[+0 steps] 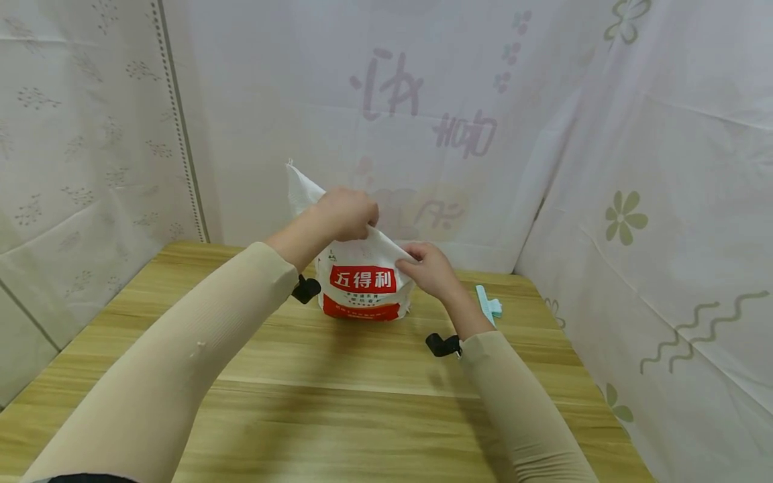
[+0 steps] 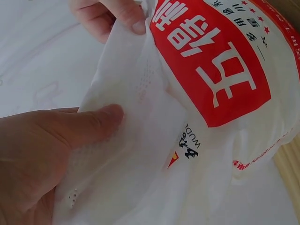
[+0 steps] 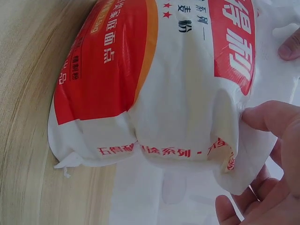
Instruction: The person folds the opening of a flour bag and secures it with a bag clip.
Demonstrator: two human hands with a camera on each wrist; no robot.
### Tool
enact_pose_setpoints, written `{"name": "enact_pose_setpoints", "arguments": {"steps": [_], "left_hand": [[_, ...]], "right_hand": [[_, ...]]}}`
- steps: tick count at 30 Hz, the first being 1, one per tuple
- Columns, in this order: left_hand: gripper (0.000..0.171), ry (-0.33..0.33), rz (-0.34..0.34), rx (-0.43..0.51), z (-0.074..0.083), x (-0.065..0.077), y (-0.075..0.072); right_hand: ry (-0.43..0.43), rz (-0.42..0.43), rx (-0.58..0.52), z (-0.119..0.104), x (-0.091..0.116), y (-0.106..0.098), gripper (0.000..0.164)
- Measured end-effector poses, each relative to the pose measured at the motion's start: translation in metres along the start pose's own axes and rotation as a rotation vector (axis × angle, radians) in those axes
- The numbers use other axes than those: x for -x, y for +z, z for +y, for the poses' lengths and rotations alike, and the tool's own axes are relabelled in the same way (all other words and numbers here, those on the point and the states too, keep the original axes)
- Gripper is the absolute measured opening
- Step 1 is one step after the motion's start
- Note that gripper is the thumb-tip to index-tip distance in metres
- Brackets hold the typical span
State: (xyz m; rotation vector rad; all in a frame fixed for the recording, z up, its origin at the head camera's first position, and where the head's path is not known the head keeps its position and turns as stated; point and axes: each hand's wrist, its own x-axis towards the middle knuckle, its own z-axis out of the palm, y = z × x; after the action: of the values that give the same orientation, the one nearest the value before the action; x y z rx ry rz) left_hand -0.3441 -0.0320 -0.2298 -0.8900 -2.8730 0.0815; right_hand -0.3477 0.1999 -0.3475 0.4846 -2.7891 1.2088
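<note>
White bag (image 1: 359,258), one: pliable, full and rounded below, thin and slack above. Front bears a red panel with large white characters; beneath it, small dark lettering, red stars, and a second red field edged by an orange band. Red characters run along the side seam; small dark print and perforations mark the pale upper part. Loose thread at a lower corner. Location: upright on the wood-grain counter (image 1: 290,402), near its far edge, before a patterned curtain (image 1: 435,87). The flattened top slants, its high corner to the left and its low end to the right.

Left hand (image 1: 350,213): arm reaching forward from the left in a beige sleeve (image 1: 181,355), hand above the bag's body, its back toward the head camera. Grip closed on the upper edge near mid-length, thumb laid flat on the front face, the other fingers mostly hidden behind.

Right hand (image 1: 427,270): arm reaching in from the lower right, hand lower than the left one. Grip pinching the edge's low right end, thumb on the front face, fingers bent behind.

Pale turquoise clip (image 1: 492,307), one: lying on the counter, right of the bag, just beyond the right forearm.
</note>
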Motion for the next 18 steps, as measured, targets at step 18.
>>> {"name": "enact_pose_setpoints", "arguments": {"steps": [18], "left_hand": [[0.020,-0.020,-0.036,-0.019,0.008,-0.003,0.004]], "right_hand": [[-0.004,-0.008,0.093,-0.013,-0.001,-0.003,0.039]]}}
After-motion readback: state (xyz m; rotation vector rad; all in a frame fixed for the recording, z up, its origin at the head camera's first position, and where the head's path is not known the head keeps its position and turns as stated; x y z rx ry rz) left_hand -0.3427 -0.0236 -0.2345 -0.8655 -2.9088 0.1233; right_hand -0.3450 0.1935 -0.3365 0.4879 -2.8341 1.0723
